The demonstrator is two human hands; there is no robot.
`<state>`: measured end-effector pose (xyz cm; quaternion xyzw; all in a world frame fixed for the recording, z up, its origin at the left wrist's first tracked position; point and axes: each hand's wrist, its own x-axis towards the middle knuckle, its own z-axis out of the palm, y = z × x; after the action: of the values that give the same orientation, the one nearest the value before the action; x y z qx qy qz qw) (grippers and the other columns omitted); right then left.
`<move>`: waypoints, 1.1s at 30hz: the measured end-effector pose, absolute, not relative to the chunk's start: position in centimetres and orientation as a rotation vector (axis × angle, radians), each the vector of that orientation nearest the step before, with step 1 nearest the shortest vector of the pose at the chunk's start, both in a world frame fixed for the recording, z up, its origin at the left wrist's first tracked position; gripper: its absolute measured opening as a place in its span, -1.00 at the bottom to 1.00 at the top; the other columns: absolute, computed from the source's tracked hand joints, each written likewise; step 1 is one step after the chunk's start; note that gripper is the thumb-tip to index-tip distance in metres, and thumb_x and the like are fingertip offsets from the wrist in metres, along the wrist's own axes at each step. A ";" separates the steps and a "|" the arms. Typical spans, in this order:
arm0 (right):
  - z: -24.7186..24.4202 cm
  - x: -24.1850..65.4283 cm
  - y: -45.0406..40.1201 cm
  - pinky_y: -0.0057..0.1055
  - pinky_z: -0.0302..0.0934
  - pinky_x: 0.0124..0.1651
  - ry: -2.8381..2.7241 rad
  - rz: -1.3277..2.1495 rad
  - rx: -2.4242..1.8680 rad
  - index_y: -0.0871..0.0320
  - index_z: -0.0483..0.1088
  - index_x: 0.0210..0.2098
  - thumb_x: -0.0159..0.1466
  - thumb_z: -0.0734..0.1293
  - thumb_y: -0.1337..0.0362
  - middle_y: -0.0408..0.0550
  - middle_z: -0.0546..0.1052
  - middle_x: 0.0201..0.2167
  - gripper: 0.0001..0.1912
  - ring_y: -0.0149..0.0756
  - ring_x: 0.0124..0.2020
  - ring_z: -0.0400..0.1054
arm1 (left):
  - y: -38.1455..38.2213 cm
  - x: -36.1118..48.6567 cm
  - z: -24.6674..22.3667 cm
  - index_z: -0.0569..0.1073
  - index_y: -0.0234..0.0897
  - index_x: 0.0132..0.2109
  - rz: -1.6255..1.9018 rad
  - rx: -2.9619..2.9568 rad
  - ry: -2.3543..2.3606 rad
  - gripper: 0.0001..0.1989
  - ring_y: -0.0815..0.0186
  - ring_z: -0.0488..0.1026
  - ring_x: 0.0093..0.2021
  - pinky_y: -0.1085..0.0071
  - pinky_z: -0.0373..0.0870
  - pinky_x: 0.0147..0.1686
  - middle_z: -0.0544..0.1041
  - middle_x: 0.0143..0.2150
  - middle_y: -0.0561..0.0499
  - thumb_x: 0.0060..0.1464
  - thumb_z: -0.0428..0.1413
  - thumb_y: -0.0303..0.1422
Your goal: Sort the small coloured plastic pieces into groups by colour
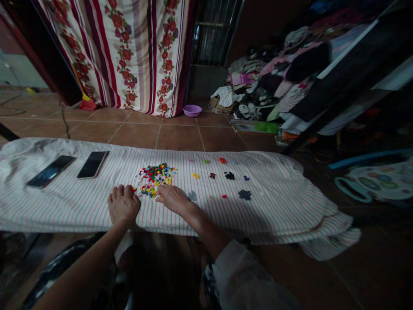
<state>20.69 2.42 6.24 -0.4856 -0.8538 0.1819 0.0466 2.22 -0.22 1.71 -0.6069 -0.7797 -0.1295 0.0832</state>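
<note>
A mixed pile of small colourful pieces [157, 172], in red, green, yellow, white and other colours, lies on the striped cloth [97, 211]. My left hand [124, 205] rests palm down at the pile's left front edge, fingers slightly apart on the cloth. At the pile's right front edge is my right hand [173, 198], its thumb and forefinger drawn together; whatever is between the fingertips is too small to see. To the right are small single-colour groups: dark grey pieces [244, 195], black pieces [229, 175], brown pieces [212, 175], yellow pieces [195, 175] and orange pieces [222, 160]. Light grey pieces [192, 196] sit beside my right hand.
Two phones, a nearer one [51, 171] and a second phone [93, 164], lie on the cloth at left. Beyond the table are a floral curtain [138, 51], a purple basin [192, 110] and a heap of clothes [274, 77]. A patterned plastic seat [380, 181] stands at right.
</note>
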 end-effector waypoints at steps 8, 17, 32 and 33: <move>6.3 24.4 3.3 -0.42 0.18 -0.08 -2.390 0.566 -1.382 0.13 0.41 -0.20 0.28 0.24 0.47 -0.07 0.52 -0.20 -0.82 -0.31 -0.16 0.37 | -0.3 2.4 2.6 0.43 -0.29 0.02 -0.332 -1.833 -2.343 -0.64 0.02 0.28 0.16 0.12 0.19 0.12 0.43 0.06 -0.20 0.20 -0.15 -0.34; 6.6 35.5 3.4 -0.39 0.22 -0.07 -1.918 0.305 -1.684 0.16 0.49 -0.23 0.25 0.24 0.46 -0.02 0.55 -0.25 -0.79 -0.31 -0.22 0.40 | -0.6 2.5 3.4 0.42 -0.32 0.05 -0.287 -1.894 -2.391 -0.60 -0.03 0.29 0.18 0.08 0.22 0.11 0.43 0.07 -0.27 0.20 -0.17 -0.32; 4.6 52.6 -3.0 -0.39 0.25 -0.02 -1.092 0.069 -2.319 0.12 0.60 -0.21 0.19 0.22 0.36 -0.01 0.64 -0.21 -0.67 -0.22 -0.15 0.48 | -0.8 2.4 3.4 0.44 -0.32 0.04 -0.450 -1.928 -2.359 -0.58 -0.16 0.31 0.17 -0.09 0.27 0.08 0.45 0.06 -0.40 0.16 -0.16 -0.32; 4.4 52.6 -2.8 -0.40 0.25 -0.03 -1.101 0.085 -2.328 0.10 0.60 -0.21 0.19 0.23 0.35 -0.03 0.64 -0.21 -0.68 -0.23 -0.14 0.48 | -0.8 2.5 3.4 0.44 -0.32 0.04 -0.440 -1.930 -2.363 -0.59 -0.16 0.31 0.16 -0.08 0.28 0.07 0.45 0.06 -0.40 0.15 -0.15 -0.33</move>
<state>52.63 -2.83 4.43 -0.8677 -0.4104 0.0317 0.2787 2.47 -0.82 3.43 -0.6257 -0.7663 -0.1427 0.0294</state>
